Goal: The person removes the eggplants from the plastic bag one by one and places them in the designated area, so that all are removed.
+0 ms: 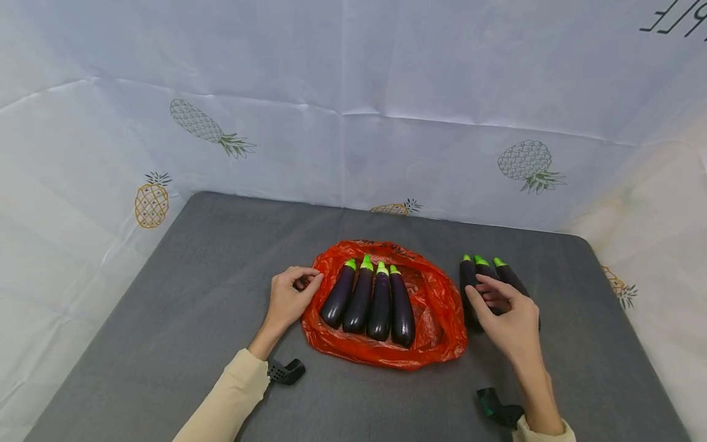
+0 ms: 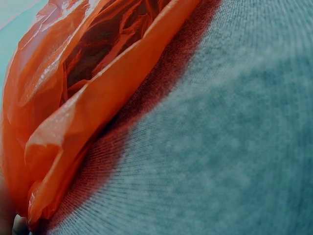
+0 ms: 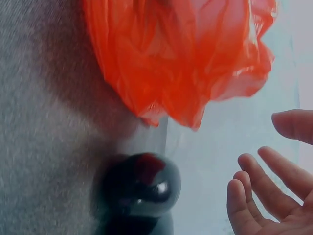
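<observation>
A red plastic bag [image 1: 436,307] lies with its mouth spread wide, and several dark purple eggplants [image 1: 356,301] rest side by side in it, green stems pointing away. My left hand [image 1: 289,294] pinches the bag's left rim between thumb and fingers; in the left wrist view the gathered orange-red plastic [image 2: 78,122] narrows toward the fingertips in the lower corner. To the right of the bag lie three more eggplants [image 1: 466,276]. Over them hovers my right hand [image 1: 510,313], thumb and fingers spread apart. The right wrist view shows that hand's fingers [image 3: 266,191] beside an eggplant's rounded end [image 3: 142,183], holding nothing.
Everything lies on a grey cloth-covered table [image 1: 221,258]. A white curtain [image 1: 309,166] with pineapple prints hangs behind and along both sides. Black wrist mounts [image 1: 286,371] sit on both wrists.
</observation>
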A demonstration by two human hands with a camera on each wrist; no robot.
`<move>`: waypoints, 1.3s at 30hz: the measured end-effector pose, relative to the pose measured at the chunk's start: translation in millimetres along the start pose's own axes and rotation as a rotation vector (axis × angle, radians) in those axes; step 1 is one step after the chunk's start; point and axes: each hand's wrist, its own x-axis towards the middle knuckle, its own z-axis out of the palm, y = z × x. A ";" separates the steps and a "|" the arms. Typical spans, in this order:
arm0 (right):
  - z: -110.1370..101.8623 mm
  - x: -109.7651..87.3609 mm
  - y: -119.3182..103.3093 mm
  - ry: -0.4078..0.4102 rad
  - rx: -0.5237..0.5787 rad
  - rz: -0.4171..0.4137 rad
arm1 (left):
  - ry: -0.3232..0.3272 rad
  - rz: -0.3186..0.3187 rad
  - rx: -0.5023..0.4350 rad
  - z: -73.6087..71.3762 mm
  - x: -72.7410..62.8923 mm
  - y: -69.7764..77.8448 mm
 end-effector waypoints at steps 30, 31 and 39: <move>42.3 -18.0 -18.8 -0.220 -0.038 -0.076 | 0.011 0.014 0.010 0.5 0.1 -1.8; 43.7 -18.5 -18.9 -0.228 -0.038 -0.077 | 0.010 0.014 0.009 0.5 0.0 -1.8; 52.2 -22.4 -18.5 -0.297 -0.019 -0.052 | 0.006 0.011 0.006 0.5 0.0 -0.8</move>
